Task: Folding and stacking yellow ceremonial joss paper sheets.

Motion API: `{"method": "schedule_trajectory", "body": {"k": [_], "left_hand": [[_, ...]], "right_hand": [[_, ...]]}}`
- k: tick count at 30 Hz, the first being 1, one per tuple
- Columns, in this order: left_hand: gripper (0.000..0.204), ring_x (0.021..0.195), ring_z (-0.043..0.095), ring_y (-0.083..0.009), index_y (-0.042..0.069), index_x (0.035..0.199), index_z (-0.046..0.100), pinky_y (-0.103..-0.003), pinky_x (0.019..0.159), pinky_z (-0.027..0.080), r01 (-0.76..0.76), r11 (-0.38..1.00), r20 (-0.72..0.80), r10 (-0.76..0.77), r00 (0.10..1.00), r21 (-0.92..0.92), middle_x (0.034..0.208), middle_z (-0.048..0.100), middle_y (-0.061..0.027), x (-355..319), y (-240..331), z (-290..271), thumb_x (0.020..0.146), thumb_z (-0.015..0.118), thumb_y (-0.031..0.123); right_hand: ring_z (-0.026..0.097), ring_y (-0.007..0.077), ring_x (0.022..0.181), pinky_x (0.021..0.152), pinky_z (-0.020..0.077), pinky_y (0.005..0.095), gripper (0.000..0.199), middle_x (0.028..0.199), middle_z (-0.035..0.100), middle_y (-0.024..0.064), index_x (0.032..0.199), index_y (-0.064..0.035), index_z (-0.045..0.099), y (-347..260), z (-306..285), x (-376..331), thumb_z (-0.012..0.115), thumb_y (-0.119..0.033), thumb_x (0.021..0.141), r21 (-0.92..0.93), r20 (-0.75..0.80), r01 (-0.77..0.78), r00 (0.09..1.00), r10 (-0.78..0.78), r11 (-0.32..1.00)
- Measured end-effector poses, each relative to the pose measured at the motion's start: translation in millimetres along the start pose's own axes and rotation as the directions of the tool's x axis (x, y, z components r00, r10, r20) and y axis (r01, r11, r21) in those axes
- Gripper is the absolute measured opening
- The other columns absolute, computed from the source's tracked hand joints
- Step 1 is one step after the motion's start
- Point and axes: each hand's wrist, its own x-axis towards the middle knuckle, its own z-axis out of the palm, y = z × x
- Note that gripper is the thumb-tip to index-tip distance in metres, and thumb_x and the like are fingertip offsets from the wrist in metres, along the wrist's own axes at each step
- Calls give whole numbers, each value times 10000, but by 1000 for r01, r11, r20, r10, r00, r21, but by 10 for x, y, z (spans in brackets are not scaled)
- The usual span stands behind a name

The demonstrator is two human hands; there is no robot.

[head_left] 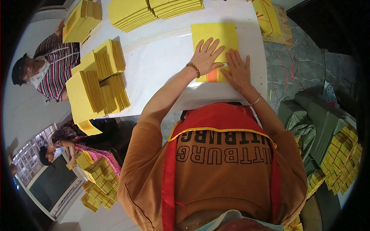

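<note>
A yellow paper piece [212, 32], with an orange patch near its lower edge, lies on the white-topped table [162, 63] in front of me. My left hand [206, 56] rests on it, palm down and fingers spread. Beside it, my right hand [239, 71] lies along the paper's right edge, its fingers stretched out and the thumb pointing up and left. The thumbs come close to each other over the lower part, where a fold or flap seems to cross; the hands hide some of it. Neither hand grips anything.
Stacks of yellow paper pieces [86, 94] stand at the table's left, with more stacks [131, 15] at the far edge. A tied yellow bundle [266, 18] sits far right. Two people work at the left. Green wrapped packages [316, 119] and yellow bundles [339, 161] lie at the right.
</note>
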Motion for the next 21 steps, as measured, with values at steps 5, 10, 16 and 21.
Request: {"method": "schedule_trajectory", "body": {"k": [5, 10, 16, 21], "left_hand": [[609, 1180, 367, -345, 220, 1335, 415, -496, 954, 293, 76, 995, -91, -70, 993, 60, 1363, 361, -167, -13, 81, -43, 814, 545, 507], [619, 1076, 441, -349, 122, 1307, 434, -445, 845, 388, -44, 980, -65, 57, 996, 193, 1286, 419, -234, 12, 32, -57, 799, 591, 439], [577, 1032, 529, -305, 31, 1269, 447, -370, 838, 453, -140, 950, -38, 157, 987, 279, 1212, 510, -226, 41, -38, -128, 735, 624, 157], [519, 944, 568, -303, 37, 1233, 499, -367, 804, 474, -43, 995, -120, 32, 992, -92, 1088, 596, -176, 186, -234, -666, 727, 608, 77]], "right_hand": [[252, 229, 1346, 1055, 129, 570, 636, 1451, 283, 105, 1360, -47, 340, -14, -37, 1, 482, -431, 873, 44, -11, -87, 996, 88, 995], [273, 226, 1335, 1070, 139, 510, 608, 1450, 282, 117, 1366, -31, 326, 97, -14, -8, 489, -360, 882, 193, 30, -91, 996, 87, 977], [333, 230, 1297, 1045, 202, 444, 705, 1428, 312, 150, 1386, -22, 266, 204, -87, 72, 563, -348, 836, 351, -108, -105, 983, 152, 930], [339, 259, 1295, 1051, 188, 457, 778, 1438, 297, 140, 1402, -37, 226, 217, -79, 46, 614, -323, 791, 350, -146, -56, 983, 114, 935]]}}
